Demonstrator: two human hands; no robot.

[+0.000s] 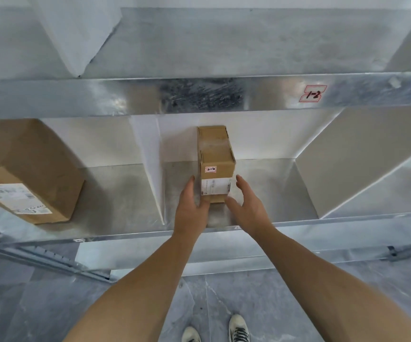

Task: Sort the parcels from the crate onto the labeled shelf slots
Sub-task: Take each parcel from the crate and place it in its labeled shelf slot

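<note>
A small brown cardboard parcel (215, 154) lies lengthwise in the middle slot of the lower metal shelf (268, 188). It carries a white shipping label and a red-edged tag reading "2-2". My left hand (189, 208) lies with straight fingers along the parcel's left side, its thumb at the front bottom edge. My right hand (249, 208) is at the parcel's right front corner, its fingers straight and slightly off the side, its thumb against the front. The crate is out of view.
A larger cardboard box (27, 169) with a shipping label fills the slot to the left, beyond a white divider (152, 169). Another divider (347, 156) bounds the slot on the right. The upper shelf's front rail bears a tag "1-2" (313, 94). My shoes (239, 329) stand on grey floor.
</note>
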